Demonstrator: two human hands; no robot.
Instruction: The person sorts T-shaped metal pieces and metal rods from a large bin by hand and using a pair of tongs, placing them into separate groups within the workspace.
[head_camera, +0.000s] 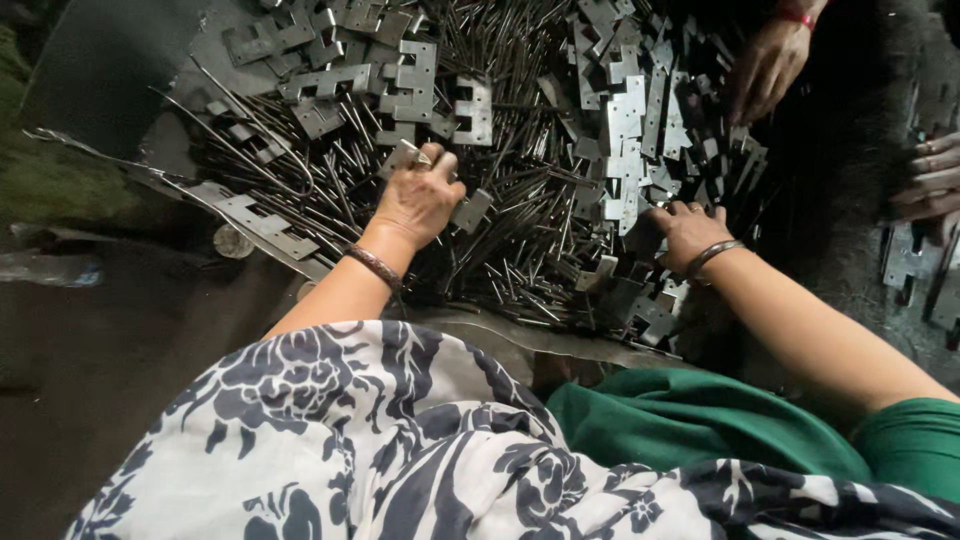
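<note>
While both hands' (420, 195) (688, 232) fingertips sink into the metal pile (540, 150), their grip stays hidden.

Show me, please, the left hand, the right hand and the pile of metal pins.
left hand (418, 200), head view, back of hand.
right hand (688, 232), head view, back of hand.
pile of metal pins (520, 60), head view, upper middle.

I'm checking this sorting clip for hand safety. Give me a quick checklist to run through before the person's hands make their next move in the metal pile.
1. Left hand has a hold: ok, closed on a notched metal plate.
2. Right hand has a hold: cannot tell, fingers are dug into the plates.
3. Hands protected: not ok, both bare among loose metal pins.
4. Other people's hands clear: ok, one hand at the pile's far edge, another off to the right, both apart from the person's own.
5. Wrists free: cannot tell, bracelets sit close to the pins.
</note>
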